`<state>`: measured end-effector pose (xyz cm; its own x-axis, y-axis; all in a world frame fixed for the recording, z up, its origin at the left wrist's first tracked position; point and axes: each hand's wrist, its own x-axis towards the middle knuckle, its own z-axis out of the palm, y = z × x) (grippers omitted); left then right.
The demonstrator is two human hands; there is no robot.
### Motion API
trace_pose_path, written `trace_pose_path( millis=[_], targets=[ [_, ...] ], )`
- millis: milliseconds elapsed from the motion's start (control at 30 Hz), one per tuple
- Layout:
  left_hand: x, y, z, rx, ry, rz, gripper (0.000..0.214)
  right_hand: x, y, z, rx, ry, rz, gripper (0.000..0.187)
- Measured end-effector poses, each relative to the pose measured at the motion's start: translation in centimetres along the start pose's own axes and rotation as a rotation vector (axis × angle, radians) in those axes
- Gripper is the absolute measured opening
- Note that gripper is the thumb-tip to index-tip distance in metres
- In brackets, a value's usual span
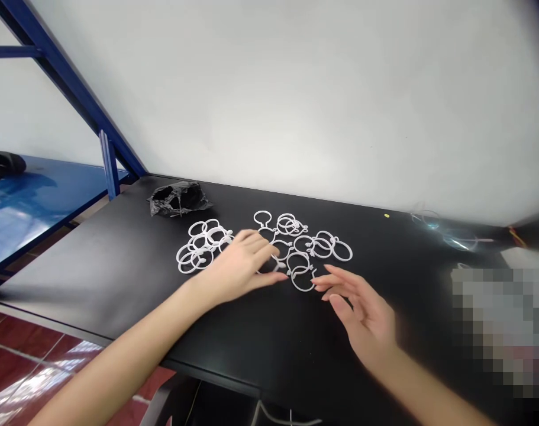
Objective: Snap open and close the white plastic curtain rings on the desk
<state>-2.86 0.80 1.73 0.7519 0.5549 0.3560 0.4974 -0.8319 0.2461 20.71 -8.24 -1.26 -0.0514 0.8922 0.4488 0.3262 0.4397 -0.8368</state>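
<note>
Several white curtain rings with small eyelets are spread over the black table. One heap of curtain rings (pixel 191 259) lies left of my left hand (pixel 247 260), and a looser group of curtain rings (pixel 325 244) lies to its right. My left hand reaches palm down over rings between the two groups, thumb apart from the fingers, partly covering a ring beneath it. The nearest ring (pixel 303 290) has a gap in its loop and lies by the fingertips of my right hand (pixel 362 313). That hand's fingers are apart and curved; whether a fingertip touches the ring is unclear.
A crumpled black plastic bag (pixel 180 200) sits at the back left of the black table (pixel 96 254). Glasses (pixel 451 234) lie at the back right, near a blurred-out patch. Blue metal framing (pixel 74 77) and a blue table (pixel 51 183) stand left. A white wall is behind.
</note>
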Motion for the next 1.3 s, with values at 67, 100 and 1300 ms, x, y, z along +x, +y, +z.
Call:
trace_pose_path(
  millis=[67,100,1300],
  targets=[
    [-0.5,-1.3,-0.6,0.067,-0.029,-0.024,0.029,0.0,0.4,-0.3,0.006,0.057,0.032,0.031],
    [-0.9,-1.8,-0.8,0.087,-0.051,-0.02,0.027,0.1,0.5,-0.3,0.006,0.074,0.036,0.029],
    [1.6,4.1,-1.2,-0.727,-0.303,-0.094,0.009,1.2,-0.9,-0.8,0.175,-0.094,0.353,0.014]
  ],
)
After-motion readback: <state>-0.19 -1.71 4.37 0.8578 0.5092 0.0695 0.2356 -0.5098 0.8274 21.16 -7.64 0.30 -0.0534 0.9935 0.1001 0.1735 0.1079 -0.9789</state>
